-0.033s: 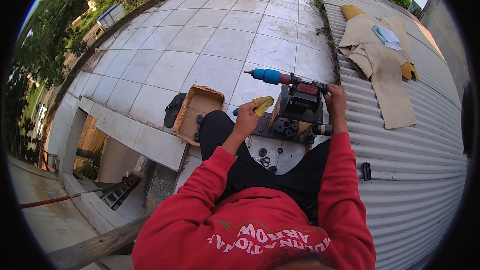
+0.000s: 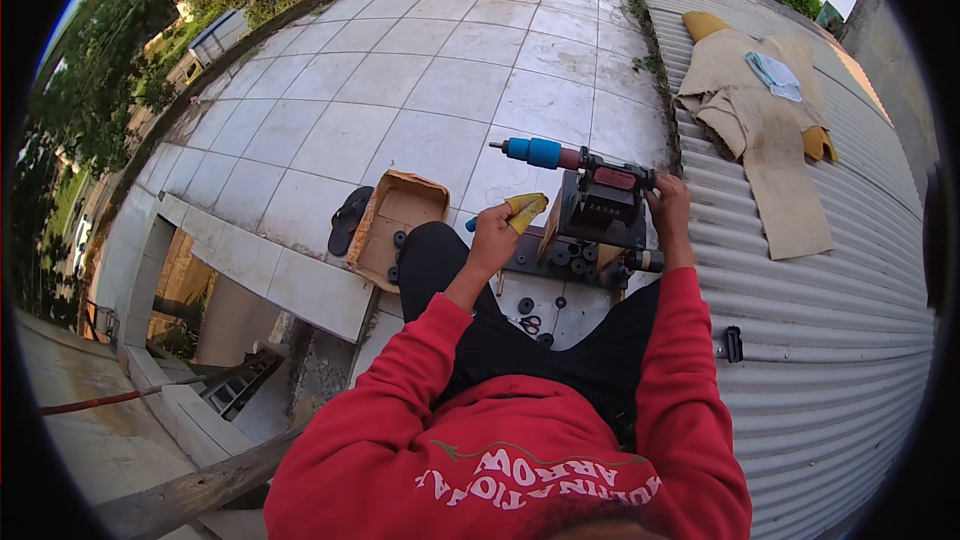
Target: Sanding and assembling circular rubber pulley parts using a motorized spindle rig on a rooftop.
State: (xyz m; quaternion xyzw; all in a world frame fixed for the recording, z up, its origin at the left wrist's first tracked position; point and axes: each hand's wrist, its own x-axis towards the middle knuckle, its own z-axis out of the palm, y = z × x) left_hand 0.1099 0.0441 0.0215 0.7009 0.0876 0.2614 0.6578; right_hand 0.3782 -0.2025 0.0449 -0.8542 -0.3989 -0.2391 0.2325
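Landmark: black machine (image 2: 603, 208) with a red top, standing on the tiled roof floor (image 2: 420, 90) in front of the seated person.
Black sandal (image 2: 349, 220): far left of the machine, lying flat on the tiles, touching the cardboard box's left side.
Cardboard box (image 2: 395, 225): left of the machine, open, with small black round parts at its right edge.
Left hand (image 2: 494, 236): just left of the machine, raised, fingers clenched on a yellow cloth (image 2: 526, 208) whose free corner points toward the machine; whether the cloth touches the machine cannot be told.
Blue handle (image 2: 536, 152): juts from the machine's top toward the upper left, above the left hand.
Small black parts (image 2: 527, 307): scattered on the tiles below the machine, near the person's black-trousered legs.
Right hand (image 2: 668, 206): at the machine's right upper corner, fingers grasping its edge.
Corrugated metal roof (image 2: 820, 340): right of the machine; a small black clip (image 2: 734, 343) lies on it.
Beige cloth (image 2: 760, 130): far upper right of the machine, spread on the corrugated sheets.
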